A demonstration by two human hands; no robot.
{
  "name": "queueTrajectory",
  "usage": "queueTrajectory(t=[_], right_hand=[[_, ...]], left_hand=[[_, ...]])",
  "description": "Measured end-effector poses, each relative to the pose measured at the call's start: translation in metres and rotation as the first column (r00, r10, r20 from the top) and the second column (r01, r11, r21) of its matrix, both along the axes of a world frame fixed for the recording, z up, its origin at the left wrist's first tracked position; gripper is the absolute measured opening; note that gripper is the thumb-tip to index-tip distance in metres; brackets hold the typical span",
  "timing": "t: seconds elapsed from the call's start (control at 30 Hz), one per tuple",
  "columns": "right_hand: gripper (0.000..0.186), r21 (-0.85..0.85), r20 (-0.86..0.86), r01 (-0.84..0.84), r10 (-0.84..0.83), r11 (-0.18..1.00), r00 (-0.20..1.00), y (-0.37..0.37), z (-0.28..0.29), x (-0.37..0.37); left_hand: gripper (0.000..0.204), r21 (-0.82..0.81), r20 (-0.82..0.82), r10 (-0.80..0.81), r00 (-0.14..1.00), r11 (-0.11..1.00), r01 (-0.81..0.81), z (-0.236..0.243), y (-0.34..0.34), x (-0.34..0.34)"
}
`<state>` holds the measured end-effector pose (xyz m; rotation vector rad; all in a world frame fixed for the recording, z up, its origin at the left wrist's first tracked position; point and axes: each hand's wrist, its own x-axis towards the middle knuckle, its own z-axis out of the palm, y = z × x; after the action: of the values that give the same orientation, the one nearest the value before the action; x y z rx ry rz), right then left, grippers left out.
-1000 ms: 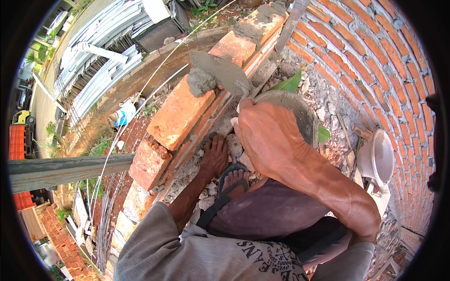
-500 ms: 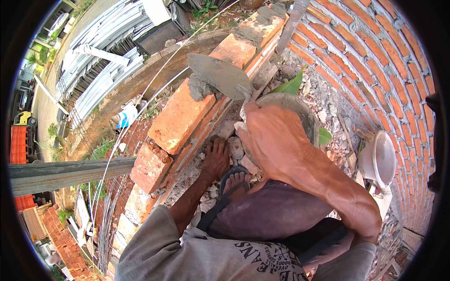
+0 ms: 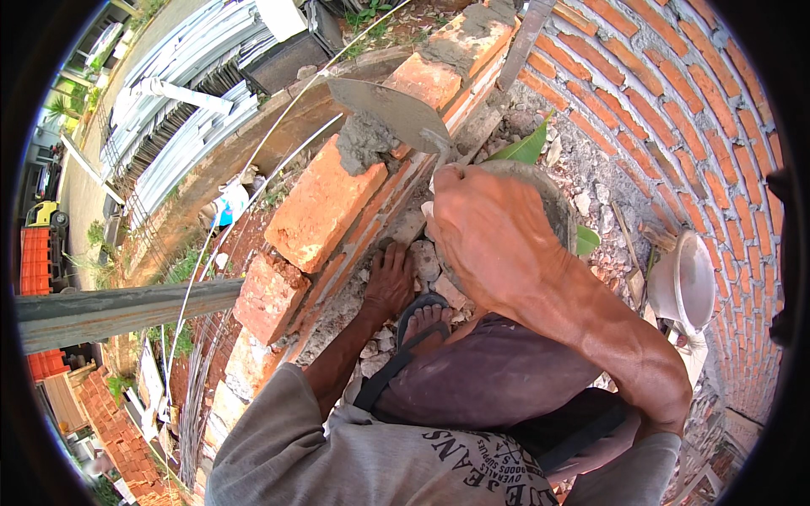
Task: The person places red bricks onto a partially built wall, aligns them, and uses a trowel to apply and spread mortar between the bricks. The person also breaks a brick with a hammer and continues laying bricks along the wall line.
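- Your right hand (image 3: 494, 232) is clamped on the trowel (image 3: 396, 114) handle; the blade lies flat over the brick wall (image 3: 325, 202).
- A lump of mortar (image 3: 364, 143) sits at the blade's edge, touching the top brick.
- Your left hand (image 3: 390, 282) rests open on rubble beside the wall, holding nothing.
- Tilt the blade gradually so the mortar slides onto the brick face, not over the outer edge.
- Keep clear of the string line (image 3: 253, 160).

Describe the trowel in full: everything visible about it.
The trowel has a flat, pointed grey metal blade, dull and smeared with cement. A bent metal neck runs from the blade's heel down into the right hand, which is closed around the handle and hides it. The blade is tilted over the top of the brick wall, point toward the upper left. A lump of wet grey mortar clings under its lower edge, touching the orange brick below.
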<state>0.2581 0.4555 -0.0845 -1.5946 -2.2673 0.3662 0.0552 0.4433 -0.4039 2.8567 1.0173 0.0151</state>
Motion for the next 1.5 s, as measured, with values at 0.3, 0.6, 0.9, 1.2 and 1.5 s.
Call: queueTrajectory(t=[0.3, 0.6, 0.9, 1.2, 1.5], right_hand=[[0.025, -0.158, 0.037, -0.010, 0.016, 0.987, 0.999, 0.004, -0.001, 0.002], [0.024, 0.135, 0.213, 0.110, -0.137, 0.985, 0.967, 0.004, -0.017, 0.082], [0.033, 0.096, 0.330, 0.073, -0.101, 0.993, 0.939, 0.037, -0.103, 0.135], [0.029, -0.032, 0.488, 0.164, -0.128, 0.986, 0.863, 0.060, -0.123, 0.157], [0.037, -0.294, 0.393, 0.457, -0.329, 0.840, 0.859, -0.042, -0.053, 0.178]], left_hand=[[0.051, -0.007, -0.065, 0.022, 0.998, 1.000, -0.023, 0.004, -0.001, 0.003], [0.048, 0.033, 0.016, 0.029, 0.999, 0.999, -0.030, 0.003, 0.000, 0.002], [0.047, 0.043, 0.038, 0.027, 0.999, 0.999, -0.029, 0.002, 0.000, 0.002], [0.051, 0.062, 0.012, 0.031, 0.999, 0.998, -0.032, -0.002, -0.001, 0.002], [0.048, -0.141, 0.047, 0.125, 0.991, 0.983, -0.117, 0.008, 0.000, 0.002]])
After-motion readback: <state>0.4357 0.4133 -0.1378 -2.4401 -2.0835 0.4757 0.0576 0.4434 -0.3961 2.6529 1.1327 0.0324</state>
